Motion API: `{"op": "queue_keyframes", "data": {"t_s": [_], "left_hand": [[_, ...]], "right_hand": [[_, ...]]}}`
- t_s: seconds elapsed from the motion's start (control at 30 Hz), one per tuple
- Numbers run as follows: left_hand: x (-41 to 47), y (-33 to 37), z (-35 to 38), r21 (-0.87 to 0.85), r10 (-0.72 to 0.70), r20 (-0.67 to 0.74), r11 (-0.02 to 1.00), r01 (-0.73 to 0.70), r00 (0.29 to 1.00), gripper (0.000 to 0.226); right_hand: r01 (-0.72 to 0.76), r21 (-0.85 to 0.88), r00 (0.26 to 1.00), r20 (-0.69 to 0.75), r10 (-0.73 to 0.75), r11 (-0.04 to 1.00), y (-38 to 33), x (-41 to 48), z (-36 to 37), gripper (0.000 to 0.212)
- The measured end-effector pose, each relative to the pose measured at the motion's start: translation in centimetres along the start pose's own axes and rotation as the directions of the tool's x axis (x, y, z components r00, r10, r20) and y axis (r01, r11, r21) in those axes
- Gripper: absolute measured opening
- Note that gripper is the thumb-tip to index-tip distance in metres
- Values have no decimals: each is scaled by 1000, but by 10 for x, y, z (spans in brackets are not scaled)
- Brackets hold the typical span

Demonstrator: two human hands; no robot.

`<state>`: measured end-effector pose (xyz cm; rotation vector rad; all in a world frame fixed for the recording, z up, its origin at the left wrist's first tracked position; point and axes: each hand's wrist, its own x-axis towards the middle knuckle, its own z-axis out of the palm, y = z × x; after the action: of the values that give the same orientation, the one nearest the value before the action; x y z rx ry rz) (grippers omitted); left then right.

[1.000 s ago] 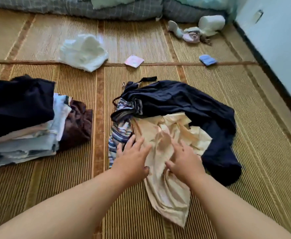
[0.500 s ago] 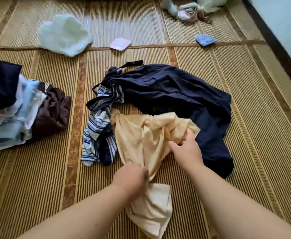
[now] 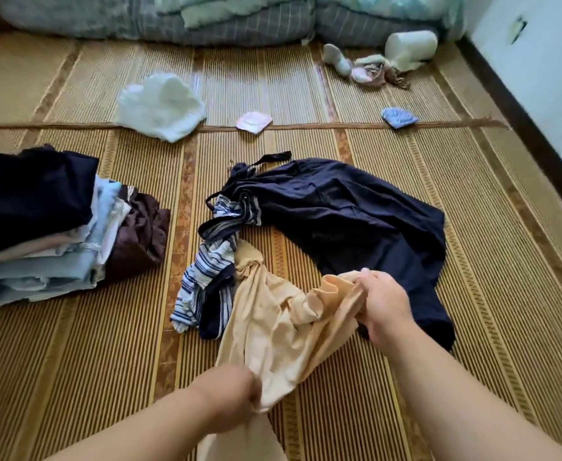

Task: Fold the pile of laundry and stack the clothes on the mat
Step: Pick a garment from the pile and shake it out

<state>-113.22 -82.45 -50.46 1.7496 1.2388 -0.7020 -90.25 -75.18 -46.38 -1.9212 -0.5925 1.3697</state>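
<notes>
Two woven mats point(image 3: 406, 181) fill my view, a folded stack point(image 3: 33, 227) at left, navy garment point(image 3: 356, 214) mid-floor. My left hand point(image 3: 236, 397) and right hand point(image 3: 384, 304) both grip the beige garment point(image 3: 283, 324), bunched between them beside a striped piece point(image 3: 206, 277).

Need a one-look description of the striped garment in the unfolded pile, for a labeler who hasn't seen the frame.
Start at the folded stack on the left of the woven mat, then move right to the loose pile in the middle. The striped garment is that pile's leftmost piece, crumpled between the large navy garment and the beige garment that both hands hold. It alone has blue and white stripes; its neighbours are plain.
</notes>
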Motion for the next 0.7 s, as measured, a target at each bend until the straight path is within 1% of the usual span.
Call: {"op": "queue_keyframes", "data": {"t_s": [0.03,0.07,0.1,0.17,0.23,0.3,0.37,0.4,0.43,0.47,0.5,0.53,0.57,0.6,0.63,0.67,0.7], "left_hand": [[-5,2,-3,-39,18,-23,999,-19,1000,22],[-13,5,-8,-77,35,-56,996,-39,998,26],[-20,9,-11,-114,45,-85,992,-55,995,38],[-37,19,-20,-236,43,-165,968,-82,985,72],[-58,34,-39,-425,9,-295,894,-140,955,104],[-80,51,-64,-580,-39,-416,781,-232,908,122],[-111,70,-99,-638,-61,-520,691,-340,852,136],[-130,79,-119,-643,-65,-576,651,-402,815,139],[-148,88,-138,-639,-65,-626,615,-463,777,138],[-165,96,-155,-642,-57,-658,564,-520,750,129],[-183,108,-171,-641,-11,-680,496,-586,733,106],[-198,117,-182,-629,40,-696,449,-635,717,71],[-217,129,-194,-611,86,-706,428,-666,703,35],[-234,138,-204,-619,126,-696,393,-680,707,12],[-248,145,-213,-646,153,-678,344,-681,719,10],[-263,153,-221,-694,166,-641,292,-658,749,18],[-276,157,-226,-753,178,-593,223,-619,785,30]], "right_hand": [[-68,228,996,79,51,971,-13,-13,-3,34],[-121,369,985,161,65,921,-29,-27,-6,41],[-139,423,976,211,52,895,-46,-39,-10,45],[-94,417,971,239,-9,904,-87,-64,-13,46],[-38,421,965,251,-77,906,-132,-97,-11,39],[20,408,955,263,-138,913,-171,-130,-8,33],[73,413,932,294,-209,908,-207,-172,-6,31],[91,432,920,309,-242,897,-224,-196,-7,31],[100,460,908,321,-270,882,-238,-217,-9,32],[104,508,894,330,-304,855,-252,-237,-11,34],[111,561,879,330,-345,820,-265,-259,-15,36],[116,612,859,334,-388,782,-275,-277,-16,38],[132,646,844,325,-427,752,-286,-294,-21,39],[149,667,836,310,-453,730,-295,-307,-24,40],[174,665,832,296,-470,726,-302,-316,-28,40],[220,635,829,279,-484,741,-310,-325,-36,38],[282,564,832,258,-490,776,-314,-330,-45,33]]}}
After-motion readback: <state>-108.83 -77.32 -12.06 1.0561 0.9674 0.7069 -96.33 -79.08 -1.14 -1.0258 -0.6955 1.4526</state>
